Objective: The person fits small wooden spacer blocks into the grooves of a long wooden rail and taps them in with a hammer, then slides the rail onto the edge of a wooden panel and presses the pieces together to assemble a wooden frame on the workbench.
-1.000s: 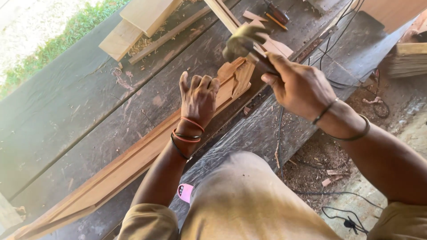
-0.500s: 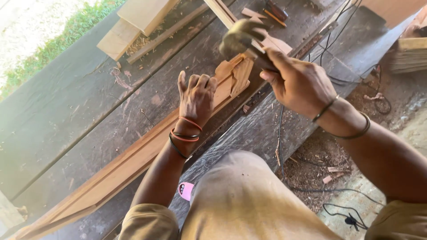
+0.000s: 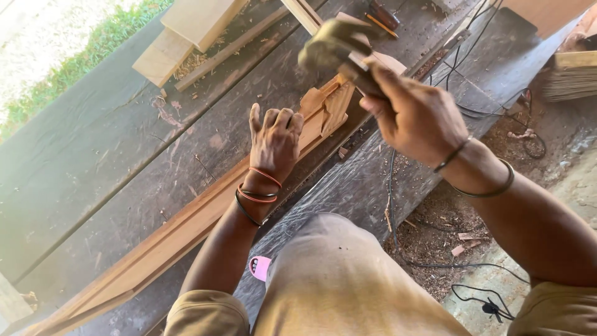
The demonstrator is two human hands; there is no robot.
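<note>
My left hand (image 3: 274, 140) presses down on a long reddish wooden strip (image 3: 186, 227) lying diagonally on the dark workbench, fingers curled over its edge. Just past the fingers sit small carved wood pieces (image 3: 326, 109) at the strip's end. My right hand (image 3: 413, 115) is raised above them, gripping the handle of a hammer (image 3: 329, 46) whose blurred head hangs over the carved pieces.
Pale timber blocks (image 3: 189, 31) lie at the bench's far side by grass. Black cables (image 3: 472, 68) run over the right of the bench and onto the sawdust-strewn ground. A broom head (image 3: 572, 78) lies at right. A pink object (image 3: 260, 267) shows by my knee.
The hammer in my right hand has shifted slightly toward the left and lower over the carved pieces. My left hand stays pressed on the strip.
</note>
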